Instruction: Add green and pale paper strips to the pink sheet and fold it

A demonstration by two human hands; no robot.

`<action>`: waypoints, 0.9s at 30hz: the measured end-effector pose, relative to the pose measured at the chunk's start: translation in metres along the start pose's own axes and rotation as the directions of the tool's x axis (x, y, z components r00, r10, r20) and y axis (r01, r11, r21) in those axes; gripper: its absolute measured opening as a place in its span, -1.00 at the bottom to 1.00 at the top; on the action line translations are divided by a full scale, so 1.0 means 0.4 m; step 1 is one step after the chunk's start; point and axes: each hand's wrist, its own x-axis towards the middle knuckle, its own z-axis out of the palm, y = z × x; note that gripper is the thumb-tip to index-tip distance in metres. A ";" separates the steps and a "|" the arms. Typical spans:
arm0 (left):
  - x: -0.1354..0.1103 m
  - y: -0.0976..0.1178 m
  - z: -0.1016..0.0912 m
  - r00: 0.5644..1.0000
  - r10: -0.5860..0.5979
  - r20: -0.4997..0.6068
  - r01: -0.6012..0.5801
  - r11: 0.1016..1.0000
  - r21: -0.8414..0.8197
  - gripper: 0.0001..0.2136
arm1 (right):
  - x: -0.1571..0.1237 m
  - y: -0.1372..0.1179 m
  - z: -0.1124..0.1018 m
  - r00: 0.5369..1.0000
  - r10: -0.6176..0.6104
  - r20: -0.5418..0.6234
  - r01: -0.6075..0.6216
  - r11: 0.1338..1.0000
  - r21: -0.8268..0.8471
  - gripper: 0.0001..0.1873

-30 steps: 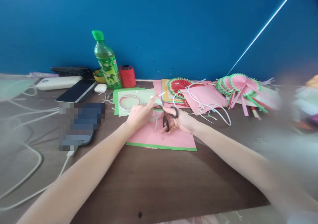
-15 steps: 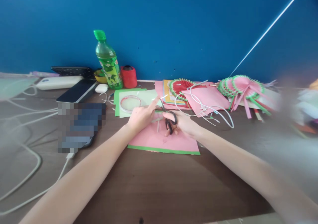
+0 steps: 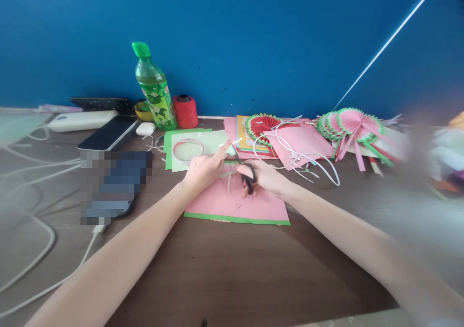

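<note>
Your right hand (image 3: 267, 178) holds the black scissors (image 3: 247, 176) over a pink sheet (image 3: 224, 203) on the brown surface (image 3: 232, 269). Your left hand (image 3: 203, 170) pinches a thin paper strip (image 3: 232, 142) right beside the blades. A green bottle (image 3: 154, 92) and a red spool (image 3: 185, 111) stand by the blue wall, and paper fans (image 3: 350, 124) lie off to your right.

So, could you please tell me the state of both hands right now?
Left hand: closed, pinching a thin paper strip.
Right hand: closed on the black scissors.
</note>
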 end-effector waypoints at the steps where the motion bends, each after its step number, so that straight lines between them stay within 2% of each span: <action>1: 0.000 0.000 0.000 1.000 -0.001 -0.003 0.001 1.000 0.004 -0.58 | 0.000 -0.002 0.000 1.000 -0.003 -0.001 0.003 1.000 0.000 -0.64; 13: 0.001 -0.004 0.013 0.999 -0.018 -0.032 0.019 0.998 0.053 -0.57 | -0.001 -0.004 0.000 1.000 0.011 0.001 -0.011 1.000 0.021 -0.66; 17: 0.001 -0.003 0.007 1.000 -0.007 -0.010 0.007 0.999 0.031 -0.57 | 0.000 -0.006 0.001 1.000 0.004 0.002 -0.004 1.000 0.021 -0.67; 27: 0.001 -0.002 0.013 0.998 -0.017 -0.056 0.018 1.000 0.020 -0.58 | 0.001 -0.001 0.000 1.000 0.011 -0.001 -0.011 1.000 0.024 -0.68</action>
